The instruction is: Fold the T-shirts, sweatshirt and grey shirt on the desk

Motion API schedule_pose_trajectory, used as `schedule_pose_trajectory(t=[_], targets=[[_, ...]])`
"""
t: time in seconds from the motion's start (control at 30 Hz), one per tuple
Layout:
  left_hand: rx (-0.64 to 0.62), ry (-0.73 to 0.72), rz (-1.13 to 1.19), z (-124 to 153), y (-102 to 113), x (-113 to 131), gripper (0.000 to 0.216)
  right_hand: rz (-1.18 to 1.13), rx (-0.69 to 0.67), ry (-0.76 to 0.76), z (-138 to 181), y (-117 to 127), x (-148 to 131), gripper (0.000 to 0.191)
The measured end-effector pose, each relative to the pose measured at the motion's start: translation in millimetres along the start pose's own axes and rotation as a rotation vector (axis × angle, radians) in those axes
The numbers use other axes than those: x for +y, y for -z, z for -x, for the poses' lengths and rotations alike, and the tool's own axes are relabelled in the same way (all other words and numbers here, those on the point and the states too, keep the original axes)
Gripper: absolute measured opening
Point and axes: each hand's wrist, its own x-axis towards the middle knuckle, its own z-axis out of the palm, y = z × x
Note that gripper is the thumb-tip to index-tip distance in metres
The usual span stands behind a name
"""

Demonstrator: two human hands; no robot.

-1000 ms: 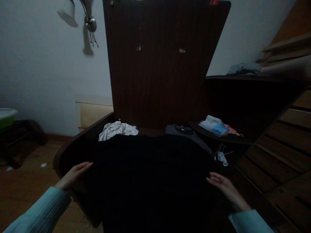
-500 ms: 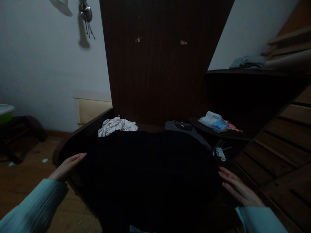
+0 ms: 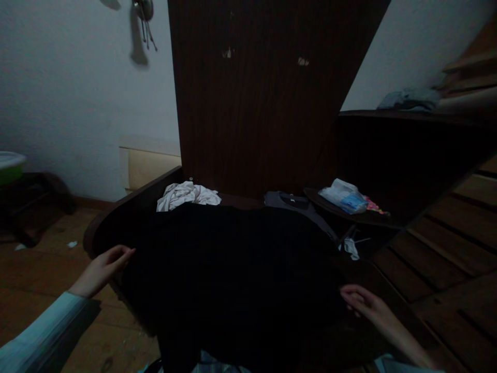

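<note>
A large black garment lies spread over a dark wooden surface in front of me. My left hand rests at the garment's left edge, fingers curled at the cloth. At the garment's right edge my right hand has its fingers bent and pinched together on the cloth. Both sleeves are pale blue. The light is dim and the fingertips are hard to make out.
A crumpled white cloth and a folded grey shirt lie behind the black garment. A plastic packet sits on a small dark shelf. A tall dark wooden panel stands upright behind. Wooden slats run along the right.
My right hand has drawn in from flat and outstretched to a bent pinch at the garment's right edge. The left hand's fingers have curled slightly at the left edge.
</note>
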Motion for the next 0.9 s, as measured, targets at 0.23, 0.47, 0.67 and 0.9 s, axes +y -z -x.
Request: schedule_pose_trajectory(t=[0.23,0.47,0.67,0.9], targets=[[-0.089,-0.379,-0.286,-7,-18,32,0.027,0.015,0.039,0.259,-1,-27,-53,0.046],[-0.353,-0.539,-0.703,-24,-134,76,0.042,0.478,-0.248,0.609,-51,-156,-122,0.039],[-0.262,-0.469,-0.912,-37,-177,52,0.061,0.881,-0.187,0.587,-71,-220,-115,0.052],[-0.251,-0.482,-0.909,-45,-182,47,0.059,0.973,-0.208,0.529,-80,-223,-123,0.064]])
